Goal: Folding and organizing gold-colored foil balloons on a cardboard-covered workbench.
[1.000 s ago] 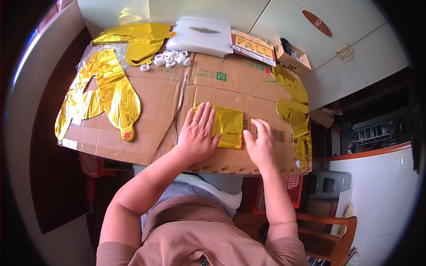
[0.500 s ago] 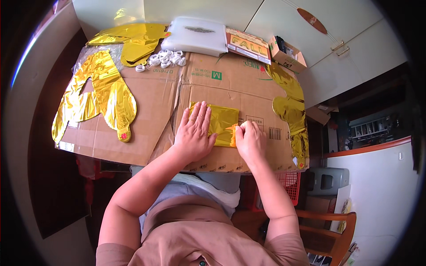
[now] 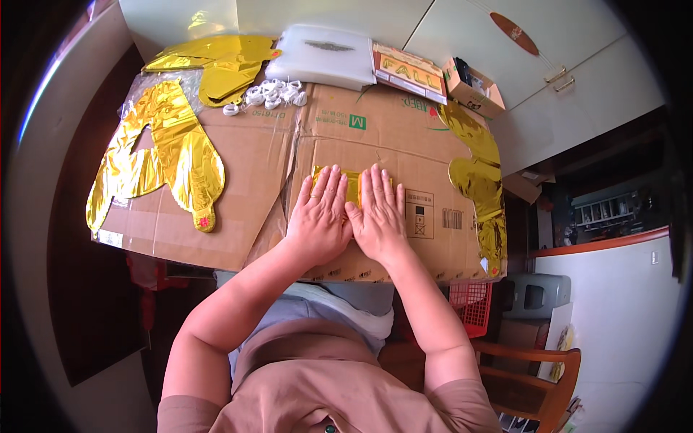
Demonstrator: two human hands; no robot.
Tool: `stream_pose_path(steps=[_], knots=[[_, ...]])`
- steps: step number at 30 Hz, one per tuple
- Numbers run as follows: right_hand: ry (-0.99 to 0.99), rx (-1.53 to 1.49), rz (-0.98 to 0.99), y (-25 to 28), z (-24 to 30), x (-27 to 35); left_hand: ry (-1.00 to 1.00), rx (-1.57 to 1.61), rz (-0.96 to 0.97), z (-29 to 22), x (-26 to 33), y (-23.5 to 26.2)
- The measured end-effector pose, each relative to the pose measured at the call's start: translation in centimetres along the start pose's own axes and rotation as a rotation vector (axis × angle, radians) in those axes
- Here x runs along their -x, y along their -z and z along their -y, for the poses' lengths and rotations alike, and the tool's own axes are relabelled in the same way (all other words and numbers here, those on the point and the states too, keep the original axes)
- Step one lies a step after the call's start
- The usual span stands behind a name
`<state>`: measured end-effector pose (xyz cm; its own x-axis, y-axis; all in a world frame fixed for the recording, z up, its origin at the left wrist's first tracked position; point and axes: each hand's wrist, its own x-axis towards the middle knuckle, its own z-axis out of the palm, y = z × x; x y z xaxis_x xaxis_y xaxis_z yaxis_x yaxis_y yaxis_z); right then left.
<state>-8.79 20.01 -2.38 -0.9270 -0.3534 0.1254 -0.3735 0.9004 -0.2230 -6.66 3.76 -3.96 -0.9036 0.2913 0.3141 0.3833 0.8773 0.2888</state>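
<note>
A folded gold foil balloon (image 3: 353, 189) lies on the cardboard sheet (image 3: 245, 159) in front of me, mostly covered by my hands. My left hand (image 3: 321, 213) rests flat on its left part, fingers stretched away from me. Beside it, my right hand (image 3: 380, 213) presses flat on the right part, its fingers also straight. The two thumbs almost meet in the middle. Only a strip of gold between and around the fingertips shows. Farther left a gold foil balloon shaped like a letter A (image 3: 162, 155) is spread out flat.
More gold foil balloons (image 3: 224, 65) lie at the back left, by a pile of white ribbon rolls (image 3: 274, 94). A stack of clear plastic bags (image 3: 321, 54), a printed packet (image 3: 410, 71) and a small open box (image 3: 473, 86) line the back. Another gold balloon (image 3: 476, 180) hangs along the right edge.
My right hand has gone from pinching the balloon's orange-tinted right edge to lying flat on it, slightly left of before. My left hand has stayed nearly in place.
</note>
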Motion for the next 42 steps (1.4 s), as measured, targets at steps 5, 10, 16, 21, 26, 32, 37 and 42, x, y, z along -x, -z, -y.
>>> stream_pose_path(steps=[5,10,16,21,26,32,37,42], knots=[[-0.072,0.04,0.04,0.3,-0.8,0.1,-0.005,-0.022,0.028,0.1,0.2,0.6],[-0.078,0.073,0.041,0.5,-0.4,0.1,0.06,-0.011,0.004,0.6,1.0,1.5],[-0.076,0.088,0.026,0.5,-0.2,0.2,0.205,0.009,0.082,3.3,2.6,5.6],[-0.056,0.113,-0.008,0.4,-0.4,0.5,0.241,0.096,-0.1,5.0,3.9,6.8],[-0.074,0.109,-0.016,0.3,0.1,0.7,0.143,0.254,-0.073,1.8,3.5,5.4],[-0.153,0.085,-0.019,0.7,0.4,1.0,0.161,0.421,-0.19,0.2,4.5,3.7],[-0.139,0.032,-0.021,0.6,0.0,1.3,0.143,0.332,-0.126,0.2,5.4,3.3],[-0.109,0.09,-0.012,0.5,-0.1,1.3,0.085,0.161,-0.075,0.1,5.4,4.0]])
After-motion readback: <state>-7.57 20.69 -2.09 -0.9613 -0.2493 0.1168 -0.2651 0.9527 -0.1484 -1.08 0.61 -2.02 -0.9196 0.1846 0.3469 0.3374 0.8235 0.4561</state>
